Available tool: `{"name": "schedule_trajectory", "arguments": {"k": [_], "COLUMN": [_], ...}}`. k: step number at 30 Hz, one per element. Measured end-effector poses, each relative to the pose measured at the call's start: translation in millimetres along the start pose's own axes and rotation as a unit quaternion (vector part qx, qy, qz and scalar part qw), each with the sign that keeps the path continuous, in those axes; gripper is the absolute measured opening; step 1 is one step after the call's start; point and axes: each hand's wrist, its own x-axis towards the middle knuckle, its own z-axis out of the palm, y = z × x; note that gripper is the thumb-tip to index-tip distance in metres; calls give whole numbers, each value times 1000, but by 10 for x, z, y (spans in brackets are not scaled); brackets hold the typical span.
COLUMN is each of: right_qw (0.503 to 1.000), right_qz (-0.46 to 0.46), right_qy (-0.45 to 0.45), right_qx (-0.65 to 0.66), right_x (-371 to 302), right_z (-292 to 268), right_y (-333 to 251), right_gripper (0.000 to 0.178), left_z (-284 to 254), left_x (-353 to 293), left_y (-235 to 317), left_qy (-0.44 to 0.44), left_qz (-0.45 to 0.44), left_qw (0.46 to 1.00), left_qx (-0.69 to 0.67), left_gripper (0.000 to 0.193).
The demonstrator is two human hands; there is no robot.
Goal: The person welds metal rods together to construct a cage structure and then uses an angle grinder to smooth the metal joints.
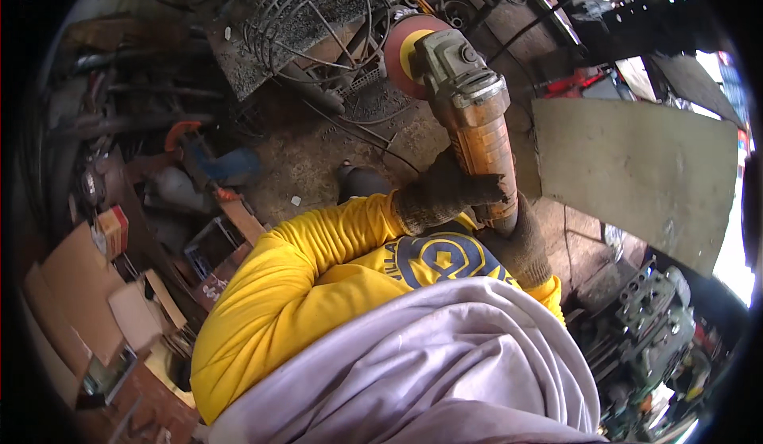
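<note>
I hold an angle grinder [486, 146] with an orange, worn body and a grey metal gear head, tilted up and away from my chest. Its round disc [408, 54], reddish with a yellow centre, is at the far end and touches nothing that I can make out. My left hand [447, 193], in a dark knitted glove, wraps round the orange body from the left. Lower down, my right hand [524, 245], in a similar glove, closes round the rear end from the right; most of its fingers are hidden behind the tool.
Beyond the disc, a cage of bent metal rods [318, 7] stands on a dark metal sheet. A large flat panel [636, 174] is at the right, above a greenish machine part [656, 325]. Cardboard [75, 301] and scrap lie at the left. A dark cable [358, 130] crosses the floor.
</note>
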Motion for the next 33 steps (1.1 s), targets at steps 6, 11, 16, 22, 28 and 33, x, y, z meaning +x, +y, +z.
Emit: {"name": "schedule_trajectory", "arguments": {"k": [6, 11, 16, 22, 28, 33], "right_qw": [996, 990, 985, 985, 968, 942], "right_qz": [5, -4, 27, 24, 5, -62], "right_qy": [-80, -118, -135, -149, -232, -298], "right_qx": [-41, -82, -105, -84, -97, -142], "right_x": [359, 753, 1169, 1576, 2149, 2614], "right_z": [-609, -915, -1160, -1408, -1716, -1901], "right_y": [61, -12, -56, -94, -57, -18], "right_gripper": [67, 65, 62, 60, 58, 57], "left_z": [244, 235, 137, 131, 220, 337], "left_x": [406, 751, 1190, 1558, 1897, 2102], "left_y": [-219, -363, -344, -276, -255, -177], "left_qy": [61, 98, 104, 120, 237, 343], "left_qz": [35, 54, 28, 22, 57, 35], "left_qw": [997, 994, 993, 990, 965, 917], "left_qx": [27, -14, -42, -69, -96, -202], "left_gripper": [42, 44, 43, 43, 34, 36]}}
